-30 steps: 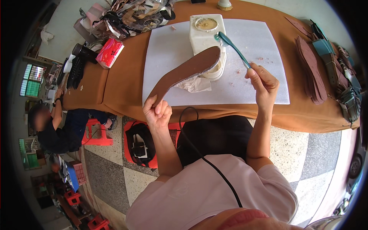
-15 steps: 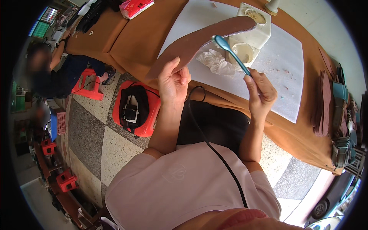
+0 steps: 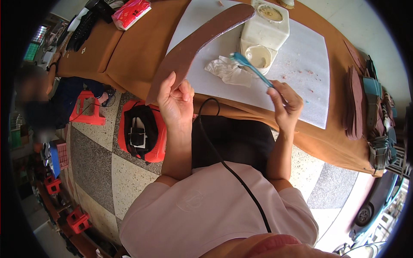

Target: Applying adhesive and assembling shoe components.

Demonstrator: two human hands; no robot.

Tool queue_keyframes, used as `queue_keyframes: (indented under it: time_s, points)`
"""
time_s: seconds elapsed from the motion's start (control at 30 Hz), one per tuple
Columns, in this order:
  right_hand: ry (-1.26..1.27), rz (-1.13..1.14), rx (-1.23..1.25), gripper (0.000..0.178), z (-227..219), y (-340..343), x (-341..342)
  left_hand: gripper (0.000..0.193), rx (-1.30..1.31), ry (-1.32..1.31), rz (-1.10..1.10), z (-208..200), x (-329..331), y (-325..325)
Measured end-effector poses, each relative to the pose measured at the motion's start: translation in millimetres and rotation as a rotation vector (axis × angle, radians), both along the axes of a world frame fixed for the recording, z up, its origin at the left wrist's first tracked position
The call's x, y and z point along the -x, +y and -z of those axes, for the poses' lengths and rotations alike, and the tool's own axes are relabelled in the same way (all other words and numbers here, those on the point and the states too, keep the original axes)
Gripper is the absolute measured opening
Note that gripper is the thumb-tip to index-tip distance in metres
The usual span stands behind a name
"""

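My left hand [image 3: 176, 98] grips a long, curved brown strip [image 3: 185, 56] by its near end, thumb against one face. The strip tilts up to the right, and a thin whitish line runs along its inner edge. In my right hand [image 3: 286, 102] a teal toothbrush [image 3: 254, 69] is held by its handle, its bristle end pointing left, apart from the strip. Beyond it stands a white plastic container [image 3: 267, 32] with two round openings; the nearer opening [image 3: 258, 55] holds something pale. A crumpled white tissue [image 3: 228, 72] lies left of the container.
A white sheet [image 3: 301, 105] with small scraps covers part of the brown tabletop [image 3: 140, 51]. Stacked brown strips [image 3: 355, 103] lie at the right. A red stool [image 3: 160, 139] bears a black bag [image 3: 133, 137]. A black cable [image 3: 247, 189] crosses my shirt. Another person [image 3: 41, 101] sits far left.
The view has shifted a little. The strip has moved left, away from the container. The toothbrush has come toward me, so the gap between its bristles and the strip is wider.
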State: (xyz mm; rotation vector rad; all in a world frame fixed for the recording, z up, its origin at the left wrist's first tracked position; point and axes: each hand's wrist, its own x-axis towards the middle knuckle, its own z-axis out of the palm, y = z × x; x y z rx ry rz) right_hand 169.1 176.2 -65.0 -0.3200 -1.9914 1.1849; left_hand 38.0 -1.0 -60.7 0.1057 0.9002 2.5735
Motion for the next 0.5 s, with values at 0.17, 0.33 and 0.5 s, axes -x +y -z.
queue_keyframes:
  time_s: [0.17, 0.33, 0.5]
  points:
    - [-0.083, 0.309, -0.387, 0.011, 10, 33, -18, 0.022, -0.062, -0.030, 0.004, 0, 1, 3]
    - [-0.143, 0.429, -0.632, 0.012, 25, 44, -15, 0.019, -0.179, 0.032, 0.086, 3, -1, 3]
    - [-0.166, 0.473, -0.648, 0.013, 34, 50, -14, 0.016, 0.009, 0.105, -0.124, -13, -9, 7]
